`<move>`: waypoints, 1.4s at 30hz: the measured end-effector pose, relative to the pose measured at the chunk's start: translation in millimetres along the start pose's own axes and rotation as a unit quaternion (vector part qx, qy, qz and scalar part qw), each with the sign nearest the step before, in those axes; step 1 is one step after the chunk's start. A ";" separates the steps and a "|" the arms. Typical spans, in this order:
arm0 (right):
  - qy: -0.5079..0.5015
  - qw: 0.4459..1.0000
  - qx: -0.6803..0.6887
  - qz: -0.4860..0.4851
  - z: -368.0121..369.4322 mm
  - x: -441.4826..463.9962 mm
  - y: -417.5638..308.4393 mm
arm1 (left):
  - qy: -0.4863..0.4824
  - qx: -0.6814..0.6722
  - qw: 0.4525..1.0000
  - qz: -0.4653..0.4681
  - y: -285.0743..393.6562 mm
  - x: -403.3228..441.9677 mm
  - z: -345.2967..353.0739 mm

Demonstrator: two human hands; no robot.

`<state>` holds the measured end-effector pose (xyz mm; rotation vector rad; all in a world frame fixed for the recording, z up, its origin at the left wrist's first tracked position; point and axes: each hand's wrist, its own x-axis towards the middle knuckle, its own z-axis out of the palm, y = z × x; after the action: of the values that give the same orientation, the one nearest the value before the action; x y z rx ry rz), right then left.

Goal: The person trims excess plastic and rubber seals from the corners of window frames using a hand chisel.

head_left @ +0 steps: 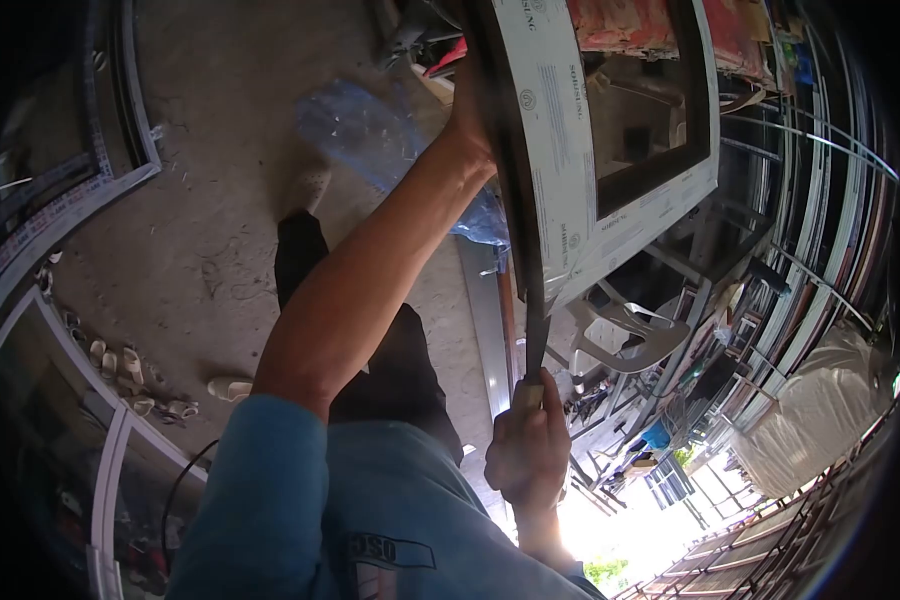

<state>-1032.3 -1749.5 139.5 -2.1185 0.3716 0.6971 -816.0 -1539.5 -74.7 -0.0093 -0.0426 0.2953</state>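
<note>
The film-wrapped window frame (558,130) stands tilted in front of me. My right hand (530,450) is closed around the handle of a bladed tool (537,345), its blade lined up with the frame's near corner; I cannot tell whether they touch. My left hand (469,108) is at the frame's side edge, its grip hidden. Beyond are a plastic chair (620,355), blue sheeting (355,125) and slippers (132,366) on the floor (205,190).

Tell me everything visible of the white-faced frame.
The frame has dark edges, an opening and a white face, seemingly film-covered, printed with lettering. It appears tilted, its top cut off. The left hand is partly hidden at its dark side; the blade in the right hand reaches its lower corner, contact unclear.
</note>
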 end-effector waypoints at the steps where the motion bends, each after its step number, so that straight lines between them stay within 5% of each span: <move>1: 0.007 1.000 -0.009 0.018 1.8 0.8 -2.8 | 0.040 0.014 0.999 -0.009 -1.0 -0.7 2.8; 6: -0.013 0.994 -0.094 -0.054 -6.0 -1.1 10.4 | 0.067 0.050 0.996 -0.042 6.1 -0.6 3.0; 8: -0.039 0.983 0.135 0.118 -8.2 -0.9 -15.5 | 0.083 0.027 0.995 -0.056 11.6 -5.2 10.8; 9: -0.072 0.944 0.283 0.152 -14.5 0.2 -18.9 | 0.151 0.154 0.974 -0.073 15.9 -19.1 5.5; 12: -0.109 0.958 0.175 0.197 -37.8 -8.5 6.3 | 0.282 0.328 0.889 -0.151 53.3 -78.9 7.3; 15: -0.102 0.981 0.081 0.143 -40.4 -36.8 39.3 | 0.199 0.593 0.766 -0.151 74.5 -168.9 30.0; 17: -0.107 0.989 0.066 0.077 -22.1 -34.1 33.3 | 0.118 0.584 0.753 -0.278 78.3 -229.0 36.8; 20: -0.081 0.995 0.044 -0.027 8.5 -19.5 19.1 | -0.015 0.639 0.664 -0.387 63.7 -282.1 81.7; 22: -0.044 0.970 -0.007 -0.240 25.1 -2.0 31.2 | 0.029 0.560 0.705 -0.434 47.2 -291.4 118.0; 23: -0.058 0.994 0.005 -0.094 24.8 -12.1 4.3 | 0.020 0.538 0.708 -0.456 44.8 -286.3 133.1; 26: -0.002 0.995 -0.013 -0.104 18.9 -13.1 -10.4 | 0.021 0.519 0.745 -0.417 36.4 -277.5 149.8; 29: 0.059 0.979 0.125 -0.148 15.9 -14.8 -22.4 | 0.026 0.490 0.804 -0.336 30.4 -267.7 167.0; 30: 0.043 0.985 0.116 -0.121 8.0 -16.6 -29.4 | 0.019 0.533 0.765 -0.361 31.0 -262.4 174.8; 36: 0.036 0.973 0.198 -0.109 -7.4 -20.0 -23.2 | -0.033 0.545 0.765 -0.340 10.5 -255.6 175.9; 42: 0.064 0.929 0.271 -0.242 -29.4 -23.1 5.6 | -0.084 0.538 0.745 -0.386 -8.9 -254.1 189.1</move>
<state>-1043.4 -1776.2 163.9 -1.6280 0.0797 0.1383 -1064.5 -1621.4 104.0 1.1815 -0.0456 -0.5593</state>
